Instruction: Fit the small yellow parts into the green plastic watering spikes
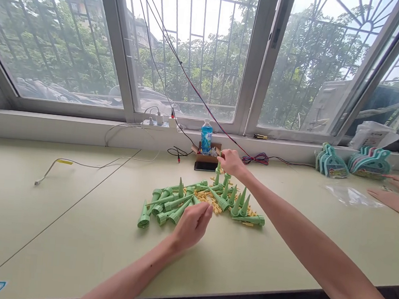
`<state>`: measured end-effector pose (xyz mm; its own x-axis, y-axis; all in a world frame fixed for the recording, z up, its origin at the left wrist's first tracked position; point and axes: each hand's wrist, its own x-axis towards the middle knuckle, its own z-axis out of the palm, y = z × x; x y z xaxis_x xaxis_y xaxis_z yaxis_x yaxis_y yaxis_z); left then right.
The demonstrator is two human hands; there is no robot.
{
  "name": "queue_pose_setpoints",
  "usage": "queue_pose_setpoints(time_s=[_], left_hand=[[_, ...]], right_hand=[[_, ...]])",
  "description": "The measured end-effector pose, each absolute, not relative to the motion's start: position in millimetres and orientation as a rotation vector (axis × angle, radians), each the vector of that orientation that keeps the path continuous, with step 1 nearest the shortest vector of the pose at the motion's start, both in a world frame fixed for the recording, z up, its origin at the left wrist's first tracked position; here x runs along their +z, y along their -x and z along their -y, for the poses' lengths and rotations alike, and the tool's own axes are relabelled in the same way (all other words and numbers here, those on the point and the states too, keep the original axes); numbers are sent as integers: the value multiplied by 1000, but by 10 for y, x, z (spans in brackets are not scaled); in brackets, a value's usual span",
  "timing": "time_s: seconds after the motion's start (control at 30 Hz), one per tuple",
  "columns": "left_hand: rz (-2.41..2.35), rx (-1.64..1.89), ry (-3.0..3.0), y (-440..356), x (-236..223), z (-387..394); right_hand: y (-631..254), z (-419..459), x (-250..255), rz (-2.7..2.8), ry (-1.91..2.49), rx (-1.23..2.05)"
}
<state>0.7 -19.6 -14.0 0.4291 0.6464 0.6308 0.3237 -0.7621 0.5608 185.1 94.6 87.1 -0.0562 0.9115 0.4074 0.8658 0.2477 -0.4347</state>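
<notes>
A heap of green cone-shaped plastic spikes (180, 200) lies on the pale green table (71, 231), mixed with small yellow pieces (209, 198). Some spikes (239, 205) stand upright at the right of the heap. My left hand (192, 224) rests at the heap's near edge, fingers curled together over the yellow pieces; what they pinch is hidden. My right hand (231, 163) reaches to the far side, fingers pinched on the top of an upright green spike (217, 172).
A blue bottle (206, 137) and small cardboard box (206, 156) stand by the windowsill with a phone in front. Cables (114, 160) trail across the table's left. Another person's hands (398, 192) work at far right near teal packaged items (332, 162) and a plastic bag (348, 194).
</notes>
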Motion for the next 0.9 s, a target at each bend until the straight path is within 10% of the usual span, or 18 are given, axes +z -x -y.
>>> queue_pose_setpoints(time_s=[0.9], left_hand=[[-734, 884, -2520, -34, -173, 235]], right_hand=[[-1672, -560, 898, 1838, 1562, 3]])
